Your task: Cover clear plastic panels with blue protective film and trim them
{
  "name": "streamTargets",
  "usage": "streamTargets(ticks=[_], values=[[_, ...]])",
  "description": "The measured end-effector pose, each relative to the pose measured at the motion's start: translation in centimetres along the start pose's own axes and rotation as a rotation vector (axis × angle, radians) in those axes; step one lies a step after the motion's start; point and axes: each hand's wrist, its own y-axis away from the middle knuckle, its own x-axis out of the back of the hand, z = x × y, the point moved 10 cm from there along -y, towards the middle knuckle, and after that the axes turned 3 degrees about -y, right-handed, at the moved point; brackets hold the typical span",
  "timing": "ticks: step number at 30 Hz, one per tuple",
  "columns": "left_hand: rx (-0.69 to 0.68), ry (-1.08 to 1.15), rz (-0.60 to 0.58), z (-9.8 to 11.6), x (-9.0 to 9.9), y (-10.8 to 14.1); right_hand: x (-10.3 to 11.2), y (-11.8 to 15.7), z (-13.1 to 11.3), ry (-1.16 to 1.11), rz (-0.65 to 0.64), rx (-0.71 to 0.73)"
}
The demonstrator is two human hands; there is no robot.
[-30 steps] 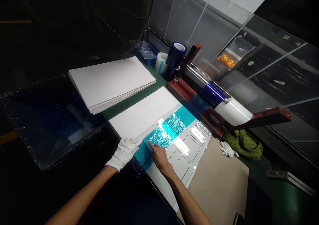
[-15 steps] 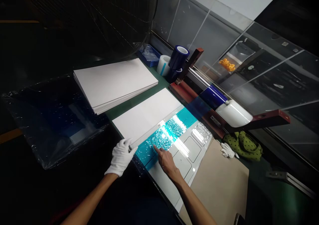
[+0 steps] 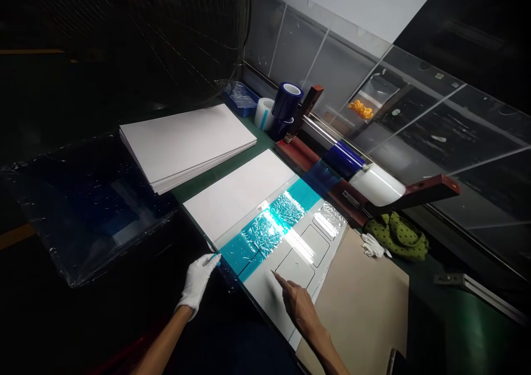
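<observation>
My 2 forearms [image 3: 165,339] stretch forward; my gloved left hand [image 3: 198,282] pinches, my bare right hand [image 3: 297,303] points 1 finger [image 3: 281,280].

- A hand could pass low over the flat white sheet [image 3: 240,192] and the brown cardboard [image 3: 369,292].
- A narrow lane of green table [image 3: 213,170] runs between the white sheet and the raised paper stack [image 3: 186,137]; tape rolls [image 3: 286,101] stand at its far end.
- The roller stand [image 3: 431,189] bars the far side, blue film [image 3: 326,177] stretching from it.
- A bunched green cloth [image 3: 396,239] obstructs the cardboard's far edge.
- The right hand [image 3: 295,303] occupies the near side.
</observation>
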Motion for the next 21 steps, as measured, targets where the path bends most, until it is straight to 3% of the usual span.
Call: streamTargets(ticks=[3, 6, 10, 15, 18, 21], values=[[-0.027, 0.062, 0.01, 0.8, 1.0, -0.1, 0.6, 0.4, -0.2, -0.131, 0.073, 0.009], [-0.043, 0.109, 0.043, 2.0, 2.8, -2.0, 1.6, 0.4, -0.6, -0.268, 0.147, 0.034], [-0.079, 0.108, 0.135, 4.6, 5.1, -7.1, 2.7, 0.1, -0.3, -0.379, 0.205, 0.044], [-0.136, -0.061, 0.209, 8.0, 6.0, -12.8, 3.2, -0.6, 1.2, -0.41, 0.23, 0.028], [-0.164, -0.266, 0.312, 9.6, 7.0, -13.5, 3.8, -0.9, 2.2, -0.373, 0.285, 0.027], [-0.22, -0.506, 0.462, 11.3, 7.3, -12.0, 5.0, -1.6, 3.1, -0.32, 0.346, 0.001]])
